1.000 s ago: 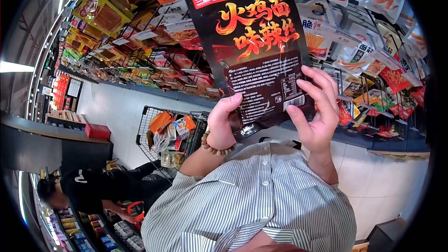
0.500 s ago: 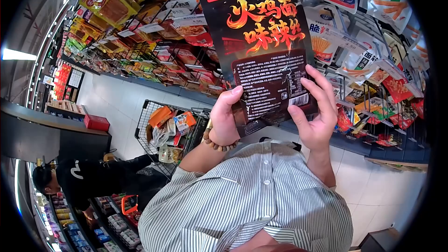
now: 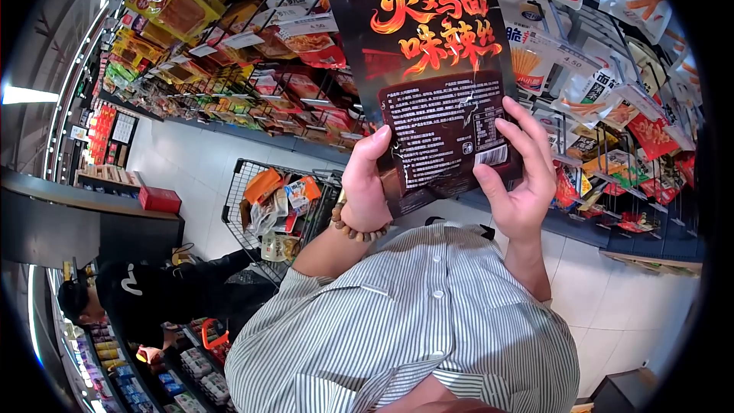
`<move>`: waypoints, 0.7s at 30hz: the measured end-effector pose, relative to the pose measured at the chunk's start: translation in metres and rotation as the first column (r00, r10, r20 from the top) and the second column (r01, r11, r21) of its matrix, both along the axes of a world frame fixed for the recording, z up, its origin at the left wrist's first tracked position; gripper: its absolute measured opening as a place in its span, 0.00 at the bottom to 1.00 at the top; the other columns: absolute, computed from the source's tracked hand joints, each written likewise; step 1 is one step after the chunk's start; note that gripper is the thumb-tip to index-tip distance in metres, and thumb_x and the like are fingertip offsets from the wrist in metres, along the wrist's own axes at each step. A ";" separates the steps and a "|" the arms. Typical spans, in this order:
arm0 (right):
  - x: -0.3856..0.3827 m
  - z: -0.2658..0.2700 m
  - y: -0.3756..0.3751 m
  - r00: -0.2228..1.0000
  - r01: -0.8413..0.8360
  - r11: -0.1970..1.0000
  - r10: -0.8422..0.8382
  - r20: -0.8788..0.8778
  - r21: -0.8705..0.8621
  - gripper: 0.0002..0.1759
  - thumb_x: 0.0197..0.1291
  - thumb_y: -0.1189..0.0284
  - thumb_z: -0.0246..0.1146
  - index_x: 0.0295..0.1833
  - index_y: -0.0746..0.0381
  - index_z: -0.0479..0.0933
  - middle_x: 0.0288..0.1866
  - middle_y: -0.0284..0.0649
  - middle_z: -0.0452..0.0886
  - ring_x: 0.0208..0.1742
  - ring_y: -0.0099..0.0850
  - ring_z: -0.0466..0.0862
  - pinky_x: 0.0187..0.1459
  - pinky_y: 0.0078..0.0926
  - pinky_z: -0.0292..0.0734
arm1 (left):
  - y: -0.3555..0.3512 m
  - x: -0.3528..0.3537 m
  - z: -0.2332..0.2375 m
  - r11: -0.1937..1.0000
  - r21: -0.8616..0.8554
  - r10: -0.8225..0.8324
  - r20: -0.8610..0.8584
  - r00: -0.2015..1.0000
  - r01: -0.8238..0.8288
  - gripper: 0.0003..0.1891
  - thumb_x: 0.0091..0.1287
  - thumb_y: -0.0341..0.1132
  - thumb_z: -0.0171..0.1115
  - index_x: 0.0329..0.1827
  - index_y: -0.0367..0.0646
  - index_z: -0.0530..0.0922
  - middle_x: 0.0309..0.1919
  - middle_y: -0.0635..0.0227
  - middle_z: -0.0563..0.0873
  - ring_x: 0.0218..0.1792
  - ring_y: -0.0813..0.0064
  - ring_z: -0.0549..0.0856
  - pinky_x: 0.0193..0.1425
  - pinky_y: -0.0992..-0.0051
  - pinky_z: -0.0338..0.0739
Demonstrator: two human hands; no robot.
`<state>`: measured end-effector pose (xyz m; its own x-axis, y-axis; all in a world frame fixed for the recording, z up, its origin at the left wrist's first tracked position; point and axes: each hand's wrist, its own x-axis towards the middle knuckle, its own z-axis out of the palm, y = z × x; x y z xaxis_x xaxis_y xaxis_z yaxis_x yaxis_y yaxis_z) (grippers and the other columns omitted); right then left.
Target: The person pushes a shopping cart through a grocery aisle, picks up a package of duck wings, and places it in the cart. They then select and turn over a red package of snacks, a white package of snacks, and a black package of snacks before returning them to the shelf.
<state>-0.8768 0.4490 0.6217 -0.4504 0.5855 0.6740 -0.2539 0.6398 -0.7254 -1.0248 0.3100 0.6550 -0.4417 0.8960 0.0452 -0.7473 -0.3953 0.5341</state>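
Observation:
A large black snack bag (image 3: 428,84) with flame-coloured lettering, a red logo and a printed text panel is held upright in front of me. My left hand (image 3: 367,183) grips its lower left edge, thumb on the face and the other fingers hidden behind. My right hand (image 3: 524,168) grips the lower right edge, with the thumb beside the barcode and fingertips on the side. A wooden bead bracelet (image 3: 358,228) circles my left wrist.
Racks of hanging snack packets (image 3: 306,53) with price tags stand ahead and to both sides. A wire shopping cart (image 3: 248,183) holding several packets is at left. A person in black (image 3: 168,298) stands beside it, near lower shelves (image 3: 130,367).
The bag and both hands have shifted only slightly, with the bag a little higher in view. The person in black has moved a hand near the shelf.

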 end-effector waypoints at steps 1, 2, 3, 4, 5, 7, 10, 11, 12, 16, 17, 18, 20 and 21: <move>0.000 0.000 0.000 1.000 -0.001 1.000 0.001 0.000 0.000 0.28 0.52 0.72 0.78 0.59 0.69 0.80 0.68 0.54 0.78 0.67 0.47 0.79 0.68 0.42 0.72 | 0.000 0.000 0.000 1.000 0.000 -0.008 0.022 1.000 0.008 0.26 0.78 0.44 0.45 0.67 0.30 0.72 0.59 0.46 0.84 0.56 0.53 0.88 0.62 0.54 0.84; 0.000 0.000 -0.001 1.000 -0.004 1.000 0.004 -0.006 -0.012 0.28 0.52 0.72 0.78 0.59 0.69 0.80 0.68 0.54 0.78 0.67 0.47 0.79 0.68 0.41 0.72 | 0.001 0.000 0.000 1.000 0.001 -0.016 0.045 0.999 0.016 0.26 0.78 0.44 0.45 0.67 0.30 0.72 0.59 0.45 0.84 0.55 0.53 0.88 0.62 0.54 0.84; 0.000 0.000 -0.001 1.000 -0.007 1.000 0.007 -0.011 -0.023 0.28 0.52 0.72 0.77 0.59 0.69 0.80 0.68 0.54 0.78 0.67 0.47 0.79 0.68 0.41 0.72 | 0.001 0.000 0.000 1.000 0.001 -0.015 0.046 0.999 0.015 0.26 0.78 0.44 0.45 0.67 0.30 0.72 0.59 0.45 0.84 0.55 0.53 0.88 0.62 0.54 0.84; 0.000 0.000 -0.001 1.000 -0.008 1.000 0.007 -0.011 -0.023 0.28 0.52 0.72 0.77 0.59 0.69 0.80 0.68 0.54 0.78 0.67 0.47 0.79 0.68 0.41 0.72 | 0.001 0.001 0.000 1.000 0.000 -0.012 0.036 0.999 0.012 0.26 0.78 0.44 0.45 0.67 0.30 0.72 0.60 0.45 0.84 0.56 0.52 0.88 0.62 0.54 0.84; 0.000 0.001 0.000 1.000 -0.009 1.000 0.009 -0.014 -0.016 0.28 0.52 0.72 0.77 0.59 0.68 0.80 0.68 0.54 0.78 0.67 0.47 0.79 0.68 0.41 0.72 | 0.002 0.001 0.001 1.000 -0.002 -0.010 0.026 1.000 0.010 0.26 0.78 0.44 0.45 0.68 0.30 0.72 0.60 0.45 0.84 0.56 0.52 0.88 0.62 0.53 0.84; 0.000 0.001 0.001 1.000 -0.008 1.000 0.008 -0.016 -0.009 0.28 0.52 0.72 0.77 0.59 0.68 0.80 0.68 0.54 0.78 0.67 0.47 0.80 0.68 0.41 0.73 | 0.002 0.000 0.001 1.000 0.015 -0.023 0.031 0.999 0.022 0.26 0.78 0.44 0.45 0.68 0.30 0.72 0.60 0.45 0.84 0.56 0.52 0.88 0.62 0.53 0.84; 0.001 0.002 0.000 1.000 -0.007 1.000 0.007 -0.012 -0.005 0.28 0.52 0.72 0.77 0.59 0.68 0.81 0.68 0.54 0.78 0.67 0.47 0.80 0.68 0.41 0.73 | 0.000 0.001 0.001 1.000 0.013 -0.023 0.029 0.999 0.023 0.26 0.78 0.44 0.44 0.68 0.30 0.72 0.60 0.45 0.84 0.56 0.52 0.88 0.62 0.53 0.84; 0.001 0.002 0.000 1.000 -0.005 1.000 0.005 -0.007 0.002 0.28 0.52 0.72 0.77 0.59 0.68 0.81 0.68 0.54 0.78 0.67 0.47 0.79 0.68 0.41 0.73 | 0.000 0.001 0.000 1.000 -0.004 -0.010 0.022 1.000 0.010 0.26 0.78 0.44 0.44 0.68 0.30 0.72 0.60 0.45 0.84 0.56 0.52 0.88 0.62 0.53 0.84; 0.001 0.002 0.000 1.000 -0.005 1.000 0.005 -0.002 0.009 0.28 0.52 0.72 0.77 0.59 0.68 0.81 0.68 0.54 0.78 0.67 0.47 0.79 0.68 0.41 0.72 | 0.000 0.001 0.000 1.000 -0.003 -0.011 0.021 1.000 0.011 0.26 0.78 0.44 0.44 0.68 0.30 0.72 0.60 0.45 0.84 0.56 0.52 0.88 0.62 0.53 0.84; 0.001 0.002 -0.002 1.000 -0.003 1.000 0.003 0.006 0.005 0.28 0.52 0.73 0.77 0.60 0.68 0.81 0.69 0.54 0.78 0.68 0.47 0.79 0.68 0.42 0.72 | 0.000 0.001 0.001 1.000 0.025 -0.018 0.034 0.999 0.017 0.26 0.79 0.44 0.44 0.68 0.30 0.72 0.60 0.45 0.84 0.56 0.52 0.88 0.62 0.53 0.84; 0.001 0.002 -0.002 1.000 -0.003 1.000 0.003 0.008 0.004 0.28 0.52 0.72 0.78 0.60 0.68 0.81 0.69 0.54 0.78 0.68 0.47 0.79 0.69 0.42 0.72 | 0.000 0.001 0.001 0.999 0.036 -0.020 0.042 0.999 0.018 0.26 0.79 0.44 0.44 0.68 0.30 0.72 0.60 0.45 0.84 0.56 0.52 0.88 0.62 0.53 0.84; 0.001 0.002 -0.002 1.000 -0.003 1.000 0.003 0.010 0.003 0.28 0.52 0.72 0.78 0.60 0.68 0.81 0.69 0.54 0.78 0.68 0.47 0.79 0.69 0.42 0.72 | -0.001 0.001 0.001 0.999 0.037 -0.019 0.042 0.999 0.018 0.26 0.79 0.44 0.44 0.68 0.30 0.72 0.60 0.45 0.84 0.56 0.52 0.88 0.62 0.53 0.84; 0.001 0.002 -0.002 1.000 -0.004 1.000 0.004 0.011 0.002 0.28 0.52 0.72 0.77 0.60 0.68 0.81 0.69 0.54 0.78 0.68 0.48 0.79 0.69 0.42 0.72 | -0.001 0.001 0.000 0.999 0.041 -0.013 0.039 0.999 0.011 0.26 0.79 0.44 0.44 0.68 0.30 0.72 0.60 0.45 0.84 0.55 0.52 0.88 0.61 0.53 0.85; 0.001 0.003 -0.002 1.000 -0.005 1.000 0.005 0.013 0.002 0.28 0.52 0.72 0.77 0.60 0.68 0.81 0.69 0.54 0.78 0.68 0.48 0.79 0.69 0.42 0.72 | -0.001 0.001 0.000 0.999 0.042 -0.013 0.039 0.999 0.012 0.26 0.79 0.44 0.44 0.68 0.30 0.72 0.60 0.45 0.84 0.55 0.52 0.88 0.61 0.53 0.85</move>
<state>-0.8755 0.4470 0.6243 -0.4621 0.5817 0.6694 -0.2482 0.6399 -0.7273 -1.0242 0.3090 0.6549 -0.4327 0.8991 0.0658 -0.7725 -0.4074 0.4871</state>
